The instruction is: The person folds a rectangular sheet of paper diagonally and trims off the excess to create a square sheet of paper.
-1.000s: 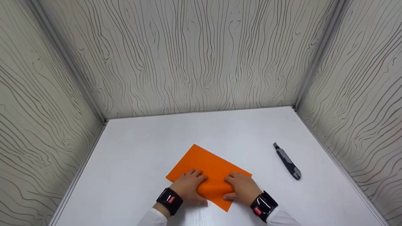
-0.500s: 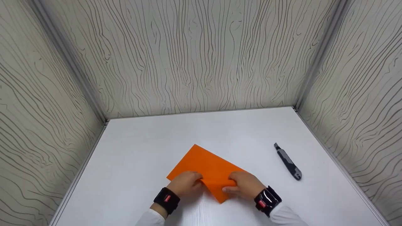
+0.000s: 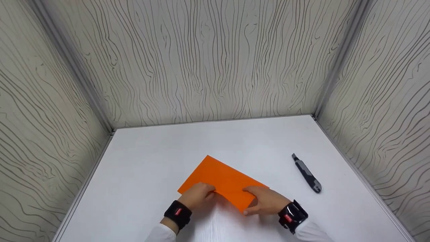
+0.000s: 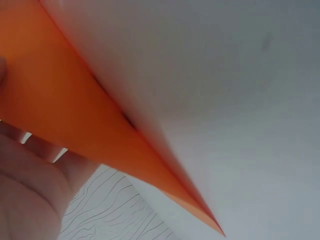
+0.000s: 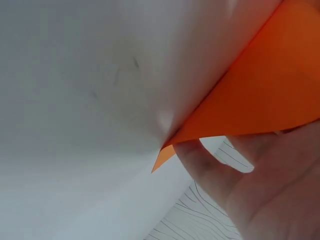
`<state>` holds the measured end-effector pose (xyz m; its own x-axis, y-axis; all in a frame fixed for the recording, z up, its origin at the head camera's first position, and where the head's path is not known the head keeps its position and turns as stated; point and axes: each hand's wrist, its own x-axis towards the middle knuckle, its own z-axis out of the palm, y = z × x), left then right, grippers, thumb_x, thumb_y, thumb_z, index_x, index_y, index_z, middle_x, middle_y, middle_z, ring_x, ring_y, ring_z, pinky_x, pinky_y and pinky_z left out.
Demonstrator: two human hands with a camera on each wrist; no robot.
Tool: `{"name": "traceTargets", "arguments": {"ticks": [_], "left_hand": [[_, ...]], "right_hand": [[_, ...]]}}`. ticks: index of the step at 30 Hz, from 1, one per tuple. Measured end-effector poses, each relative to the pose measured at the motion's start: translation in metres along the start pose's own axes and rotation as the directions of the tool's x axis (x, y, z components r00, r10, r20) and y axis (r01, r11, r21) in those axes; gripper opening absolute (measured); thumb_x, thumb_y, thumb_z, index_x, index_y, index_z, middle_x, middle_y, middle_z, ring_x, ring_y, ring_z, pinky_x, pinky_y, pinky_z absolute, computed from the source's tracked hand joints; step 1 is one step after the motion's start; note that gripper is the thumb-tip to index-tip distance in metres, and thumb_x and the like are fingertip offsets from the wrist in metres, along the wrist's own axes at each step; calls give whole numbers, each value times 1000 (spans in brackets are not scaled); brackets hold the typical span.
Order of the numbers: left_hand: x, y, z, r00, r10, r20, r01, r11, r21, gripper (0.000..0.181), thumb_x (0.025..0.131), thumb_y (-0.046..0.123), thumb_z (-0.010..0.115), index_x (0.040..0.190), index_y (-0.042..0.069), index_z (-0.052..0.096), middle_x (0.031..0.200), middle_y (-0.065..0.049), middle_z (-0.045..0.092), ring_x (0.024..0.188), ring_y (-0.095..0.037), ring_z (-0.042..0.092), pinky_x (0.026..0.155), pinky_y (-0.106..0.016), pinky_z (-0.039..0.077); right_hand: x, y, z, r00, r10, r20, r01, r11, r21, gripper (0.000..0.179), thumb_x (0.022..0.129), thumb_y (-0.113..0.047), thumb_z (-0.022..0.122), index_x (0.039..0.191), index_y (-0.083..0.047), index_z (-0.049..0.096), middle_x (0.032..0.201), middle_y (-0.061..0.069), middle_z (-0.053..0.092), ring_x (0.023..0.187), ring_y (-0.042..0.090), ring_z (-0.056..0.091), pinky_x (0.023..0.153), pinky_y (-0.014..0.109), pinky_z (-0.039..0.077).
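An orange sheet of paper [image 3: 218, 174] lies slanted on the white table, its near edge lifted and bowed toward me. My left hand [image 3: 199, 195] grips that near edge left of the middle, fingers curled. From the left wrist, the palm [image 4: 30, 195] shows below the raised orange paper [image 4: 65, 85], which hides much of the fingers. At the right near corner, my right hand [image 3: 267, 200] holds the sheet, its thumb at the corner and its forefinger farther up. In the right wrist view, the right hand [image 5: 270, 175] is partly covered by the orange paper [image 5: 260, 90].
A grey and black utility knife [image 3: 307, 174] lies on the white table [image 3: 151, 151] to the right of the paper, apart from both hands. Wood-patterned panels [image 3: 215, 60] stand behind the table and along both sides.
Both hands lay spread on the sheet a second ago; the left has since curled at its near edge. The right hand has moved slightly right, and the near flap has lifted and shifted.
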<state>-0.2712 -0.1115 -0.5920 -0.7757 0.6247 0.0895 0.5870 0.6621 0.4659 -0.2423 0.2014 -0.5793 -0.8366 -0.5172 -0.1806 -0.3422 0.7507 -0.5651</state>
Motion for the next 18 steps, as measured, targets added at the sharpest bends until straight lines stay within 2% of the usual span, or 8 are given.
{"name": "traceTargets", "arguments": {"ticks": [2, 4, 6, 8, 11, 14, 16, 18], "left_hand": [[0, 0, 1, 1000, -17, 3, 17, 1000, -3, 18, 107, 11, 66, 90, 11, 73, 77, 7, 55, 71, -5, 48, 71, -20, 42], [-1, 1, 1, 999, -32, 5, 32, 999, -9, 18, 108, 13, 66, 92, 11, 75, 77, 7, 57, 72, -5, 49, 72, -21, 43], [-3, 2, 1, 999, -46, 9, 46, 999, -13, 16, 107, 15, 67, 96, 10, 78, 80, 7, 61, 73, -5, 51, 74, -21, 46], [-4, 3, 2, 998, -60, 13, 61, 998, -25, 15, 107, 18, 69, 100, 10, 81, 82, 7, 65, 75, -5, 52, 75, -21, 48], [-5, 3, 4, 996, -86, 18, 87, 995, -50, 14, 105, 22, 73, 104, 12, 83, 84, 9, 68, 75, -4, 53, 76, -21, 49], [-5, 3, 5, 995, -99, 7, 100, 994, -55, 14, 102, 25, 77, 104, 14, 84, 84, 10, 69, 74, -4, 53, 74, -21, 47], [-4, 4, 5, 993, -118, 5, 118, 991, -56, 18, 102, 31, 78, 104, 14, 82, 85, 8, 71, 74, -5, 54, 72, -22, 46], [-3, 5, 4, 991, -137, 4, 137, 990, -45, 29, 103, 39, 76, 114, 13, 80, 91, 5, 73, 78, -8, 56, 74, -25, 47]], "right_hand": [[-2, 2, 1, 1000, 2, 2, -2, 1000, 11, 98, 85, -63, 86, 158, -7, 53, 161, 17, 57, 147, 42, 56, 120, 67, 43], [-2, 5, 3, 999, -11, -32, 11, 1000, 15, 93, 85, -60, 88, 154, -7, 57, 156, 17, 62, 141, 40, 61, 117, 65, 47], [-1, 10, 4, 996, -30, -85, 33, 999, 28, 73, 88, -53, 88, 141, -8, 66, 141, 11, 72, 125, 30, 69, 110, 55, 54], [0, 15, 4, 988, -61, -142, 67, 997, 38, 42, 93, -40, 86, 119, -10, 74, 117, 4, 78, 101, 18, 70, 94, 41, 59], [2, 20, 4, 974, -99, -203, 108, 993, 37, 6, 97, -18, 80, 101, -15, 77, 95, -5, 74, 84, 7, 60, 79, 29, 52], [5, 23, 2, 964, -107, -244, 118, 993, 30, 11, 95, -5, 77, 102, -13, 82, 96, -3, 76, 85, 8, 62, 80, 31, 53], [7, 23, 0, 966, -70, -248, 86, 995, 55, 11, 96, -8, 77, 105, -13, 83, 100, -1, 78, 87, 10, 63, 81, 33, 53], [9, 24, -1, 969, -34, -243, 58, 994, 90, 9, 99, -14, 78, 106, -12, 83, 101, 0, 79, 86, 12, 62, 80, 31, 51]]}}
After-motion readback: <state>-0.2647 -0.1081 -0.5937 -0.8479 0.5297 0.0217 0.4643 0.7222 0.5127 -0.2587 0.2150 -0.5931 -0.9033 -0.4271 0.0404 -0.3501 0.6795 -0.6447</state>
